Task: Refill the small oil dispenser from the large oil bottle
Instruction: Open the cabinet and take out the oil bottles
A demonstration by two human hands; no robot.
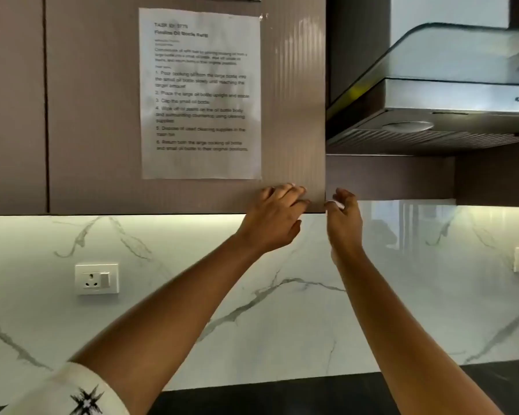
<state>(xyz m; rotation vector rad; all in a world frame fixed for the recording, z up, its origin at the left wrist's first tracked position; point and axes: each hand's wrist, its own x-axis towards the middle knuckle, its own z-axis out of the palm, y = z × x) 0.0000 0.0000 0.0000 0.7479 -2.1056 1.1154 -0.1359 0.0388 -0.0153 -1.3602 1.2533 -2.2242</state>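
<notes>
- A white sleeve with a black print (72,390) covers the left upper arm; both bare forearms reach up and away over the black worktop (282,396).
- Behind them is a white marble-veined wall panel (192,265) with a white socket (96,279).
- The left hand (277,217) lays bent fingers against the face of the brown ribbed wall-cabinet door (102,115), at its lower right corner.
- The right hand (345,226) is just beside that free edge, fingers loosely curled, thumb at the corner; I cannot tell whether it grips.
- Neither the small oil dispenser nor the large oil bottle is visible; they may be behind this door, above and beyond both hands.
- The door would probably swing out from its right edge; the right hand is nearer it.
- A printed paper sheet (201,94) is taped higher on the door.
</notes>
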